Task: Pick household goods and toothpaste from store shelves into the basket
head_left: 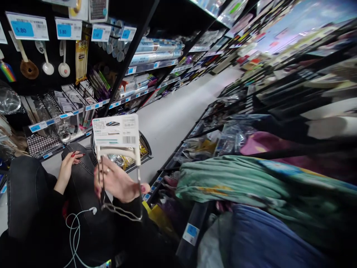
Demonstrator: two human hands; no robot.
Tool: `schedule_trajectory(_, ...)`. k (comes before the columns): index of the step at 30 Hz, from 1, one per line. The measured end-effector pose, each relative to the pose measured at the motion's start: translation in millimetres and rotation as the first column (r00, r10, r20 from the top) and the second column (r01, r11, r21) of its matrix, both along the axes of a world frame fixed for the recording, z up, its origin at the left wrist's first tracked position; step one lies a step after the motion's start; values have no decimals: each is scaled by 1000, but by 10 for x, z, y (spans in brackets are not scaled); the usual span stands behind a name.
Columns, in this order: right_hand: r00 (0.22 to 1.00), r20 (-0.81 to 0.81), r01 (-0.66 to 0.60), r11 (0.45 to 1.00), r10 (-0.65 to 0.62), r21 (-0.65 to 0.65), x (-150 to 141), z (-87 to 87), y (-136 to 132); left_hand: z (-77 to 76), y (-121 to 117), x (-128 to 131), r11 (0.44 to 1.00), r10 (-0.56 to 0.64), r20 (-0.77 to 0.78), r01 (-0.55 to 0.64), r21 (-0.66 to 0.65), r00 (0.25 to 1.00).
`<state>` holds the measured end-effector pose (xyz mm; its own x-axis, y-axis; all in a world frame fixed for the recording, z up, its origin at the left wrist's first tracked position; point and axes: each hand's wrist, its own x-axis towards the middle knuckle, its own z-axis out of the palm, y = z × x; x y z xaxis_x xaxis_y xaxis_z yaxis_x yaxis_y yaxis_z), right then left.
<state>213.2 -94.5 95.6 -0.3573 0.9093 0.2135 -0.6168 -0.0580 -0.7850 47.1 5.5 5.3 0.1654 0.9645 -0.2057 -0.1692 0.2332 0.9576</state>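
My right hand (121,180) holds up a packaged utensil, its fingers and thumb around the two metal side bars. The utensil has a white handle (118,151), a bent metal wire frame (122,215) with a wavy end, and a white printed backing card (116,132) with barcodes. Its exact kind is unclear. My left hand (69,165) lies on my knee in dark jeans (80,182), fingers stretched out, holding nothing. A white earphone (93,210) with a looped cord rests on my lap. Behind the card, a black shopping basket (147,147) is partly hidden.
Shelves on the left hold hanging brushes (29,69), wrapped chopsticks (81,59), price tags (27,26) and packaged rolls (156,56). On the right hang green cloth (228,176) and blue cloth (259,234), close to my right arm. A pale aisle floor (178,104) runs ahead between the shelves.
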Motion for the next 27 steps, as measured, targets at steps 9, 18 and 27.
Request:
schedule_trajectory(9,-168,915,534,746,-366,397,1384,-543,403,38,28,-18,999,1,31,0,-35,1000)
schedule_trajectory(18,-490,871,441,868,22,227,2220,-1583,804,7,27,0,1000,14,12,-14,-24,1000)
schedule_trajectory(27,-518,854,444,871,57,212,2330,-1847,888,-29,42,13,1000,19,14,-19,-25,1000)
